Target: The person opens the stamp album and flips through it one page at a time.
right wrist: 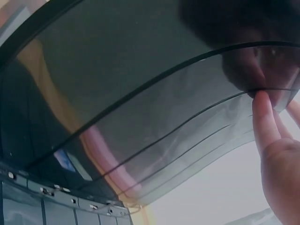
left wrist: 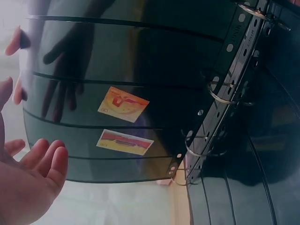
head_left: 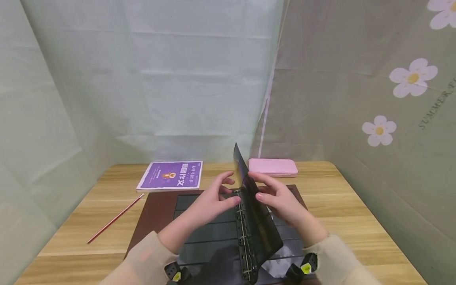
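Note:
A stamp album with a brown cover (head_left: 147, 219) lies spread on the table. One black pocket page (head_left: 263, 225) stands upright from its metal ring spine (head_left: 243, 233). My right hand (head_left: 279, 198) pinches this page near its outer edge, the thumb (right wrist: 263, 115) against one face and fingertips over the edge. On the page's left side, my left hand (head_left: 215, 198) hovers with loosely bent fingers, apart from the page in the left wrist view. Two stamps show there in the lower pockets: an orange one (left wrist: 123, 104) and a red-and-yellow one (left wrist: 125, 142).
Behind the album lie a purple book (head_left: 171, 175) on the left and a pink case (head_left: 272, 167) on the right. A thin red stick (head_left: 115, 218) rests on the wooden table (head_left: 78, 209) left of the album. Cloth curtains stand around the table.

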Tool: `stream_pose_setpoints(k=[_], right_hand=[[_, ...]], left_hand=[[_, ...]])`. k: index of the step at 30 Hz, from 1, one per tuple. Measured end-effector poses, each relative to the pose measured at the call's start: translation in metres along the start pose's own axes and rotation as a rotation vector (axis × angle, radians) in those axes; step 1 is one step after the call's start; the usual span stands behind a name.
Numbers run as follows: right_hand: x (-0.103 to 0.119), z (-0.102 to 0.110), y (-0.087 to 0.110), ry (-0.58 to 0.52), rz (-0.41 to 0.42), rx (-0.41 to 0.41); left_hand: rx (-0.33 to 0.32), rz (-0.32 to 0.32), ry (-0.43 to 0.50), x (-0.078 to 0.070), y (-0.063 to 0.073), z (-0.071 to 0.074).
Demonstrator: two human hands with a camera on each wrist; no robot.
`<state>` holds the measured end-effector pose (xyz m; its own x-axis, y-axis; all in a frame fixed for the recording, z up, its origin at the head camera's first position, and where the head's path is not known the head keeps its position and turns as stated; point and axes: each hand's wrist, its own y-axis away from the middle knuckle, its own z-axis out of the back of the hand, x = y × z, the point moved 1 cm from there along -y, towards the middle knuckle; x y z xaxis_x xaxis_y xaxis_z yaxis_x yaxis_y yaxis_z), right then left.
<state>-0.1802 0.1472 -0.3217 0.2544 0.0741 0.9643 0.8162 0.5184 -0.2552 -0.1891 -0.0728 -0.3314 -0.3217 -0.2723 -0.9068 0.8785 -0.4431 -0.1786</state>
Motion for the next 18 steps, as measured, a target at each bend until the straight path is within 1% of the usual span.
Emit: stream_pose_setpoints(k=[4, 12, 18], right_hand=[[-0.003, -0.006, -0.004, -0.040, -0.001, 0.025], [-0.005, -0.017, -0.008, -0.079, 0.012, 0.049], [-0.007, -0.027, -0.009, -0.134, 0.026, 0.063]], left_hand=[[-0.029, 0.013, 0.019, -0.001, 0.000, -0.001], [0.000, -0.015, 0.073, -0.003, 0.000, -0.002], [-0.020, 0.007, 0.089, -0.002, 0.000, -0.002]])
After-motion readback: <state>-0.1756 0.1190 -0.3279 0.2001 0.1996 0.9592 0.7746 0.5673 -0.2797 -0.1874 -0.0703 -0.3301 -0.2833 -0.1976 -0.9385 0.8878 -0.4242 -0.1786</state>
